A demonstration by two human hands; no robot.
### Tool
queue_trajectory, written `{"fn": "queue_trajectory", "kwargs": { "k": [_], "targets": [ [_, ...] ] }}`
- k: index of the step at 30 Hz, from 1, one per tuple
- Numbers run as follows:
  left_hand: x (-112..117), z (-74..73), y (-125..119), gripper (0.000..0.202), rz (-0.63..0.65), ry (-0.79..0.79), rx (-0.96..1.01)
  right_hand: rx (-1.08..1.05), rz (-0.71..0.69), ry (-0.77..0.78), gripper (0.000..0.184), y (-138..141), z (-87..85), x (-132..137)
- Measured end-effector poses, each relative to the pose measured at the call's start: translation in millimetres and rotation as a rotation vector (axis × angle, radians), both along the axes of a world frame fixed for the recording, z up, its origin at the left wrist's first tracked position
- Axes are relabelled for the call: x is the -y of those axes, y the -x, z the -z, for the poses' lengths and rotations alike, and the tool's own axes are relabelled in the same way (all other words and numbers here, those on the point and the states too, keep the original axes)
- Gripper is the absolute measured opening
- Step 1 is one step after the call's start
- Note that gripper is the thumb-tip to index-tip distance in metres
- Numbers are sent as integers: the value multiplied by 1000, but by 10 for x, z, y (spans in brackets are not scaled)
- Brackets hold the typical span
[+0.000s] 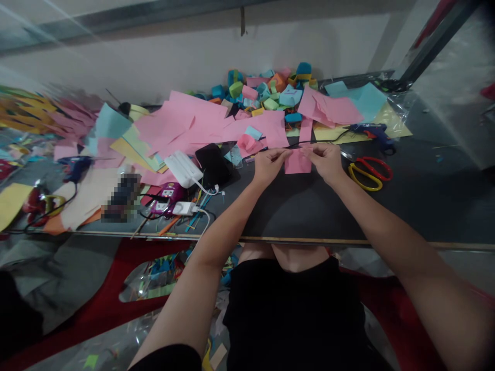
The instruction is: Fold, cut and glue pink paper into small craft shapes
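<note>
Between my two hands is a small pink piece of paper (pixel 298 163), hanging down toward the dark table top. My left hand (pixel 269 164) pinches its upper left corner between thumb and fingers. At the upper right corner my right hand (pixel 325 159) grips it the same way. Just behind the hands lie a pink strip (pixel 305 131) and a curled pink paper piece (pixel 247 144). Scissors with one red and one yellow handle loop (pixel 365 184) rest to the right of my right hand.
A heap of small coloured paper boxes (pixel 270 93) stands by the wall, behind large pink sheets (pixel 185 126). A blue glue gun (pixel 373 133) lies at right, another glue gun (pixel 75 167) at left. A black phone (pixel 212 164), white power bank (pixel 182 168) and purple power strip (pixel 167 198) sit left of centre.
</note>
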State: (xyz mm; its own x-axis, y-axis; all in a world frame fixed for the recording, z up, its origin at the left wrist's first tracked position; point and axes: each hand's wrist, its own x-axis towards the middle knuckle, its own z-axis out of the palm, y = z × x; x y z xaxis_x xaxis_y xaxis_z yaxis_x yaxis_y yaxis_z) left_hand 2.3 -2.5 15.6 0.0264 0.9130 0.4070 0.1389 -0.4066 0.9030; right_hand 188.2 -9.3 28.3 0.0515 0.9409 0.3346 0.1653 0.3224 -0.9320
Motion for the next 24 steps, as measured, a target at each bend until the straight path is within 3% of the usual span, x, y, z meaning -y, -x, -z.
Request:
{"fn": "queue_trajectory", "kwargs": {
  "k": [3,9,13,19,24],
  "targets": [
    [-9,-4,14,14,13,-42,-25,16,-24,-7,32,-8,-19,17],
    [8,-77,39,8,54,-87,-289,78,-60,33,34,24,-80,80],
    [25,-91,28,11,-16,-66,-230,70,-26,34,39,27,-77,63],
    [-7,-67,33,12,21,25,-154,106,-35,22,42,-27,-42,12],
    [-7,-78,35,24,36,-24,-194,200,-51,-21,38,-43,-79,38]
  ]
}}
